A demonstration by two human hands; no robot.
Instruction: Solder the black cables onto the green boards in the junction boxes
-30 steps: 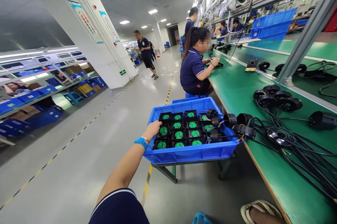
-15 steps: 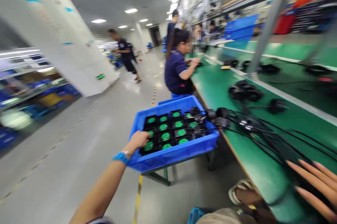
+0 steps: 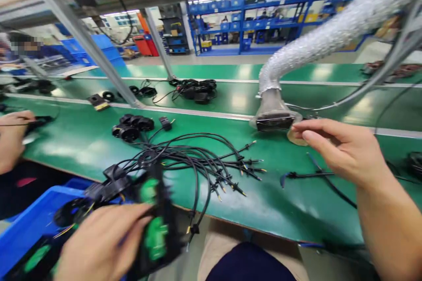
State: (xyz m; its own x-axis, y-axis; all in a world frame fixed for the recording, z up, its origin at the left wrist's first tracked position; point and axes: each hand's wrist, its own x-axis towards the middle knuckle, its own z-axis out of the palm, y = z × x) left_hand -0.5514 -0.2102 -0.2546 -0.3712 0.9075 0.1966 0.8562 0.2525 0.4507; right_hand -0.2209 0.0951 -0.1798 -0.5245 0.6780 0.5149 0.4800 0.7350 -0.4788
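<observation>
At six o'clock, it's dark navy cloth (image 3: 250,265), smooth and rounded, with plain beige legwear (image 3: 214,246) flanking it! Over at four, a bare right forearm (image 3: 389,224); between seven and eight, an ungloved left hand (image 3: 99,243).

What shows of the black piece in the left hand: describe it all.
The black piece looks plastic, blurred, with two green boards one above the other and a jagged-looking right edge. The left hand grips its left side, holding it steeply tilted near the front edge of the green table, right of the visible rim of the blue bin. Other contact is unclear.
</observation>
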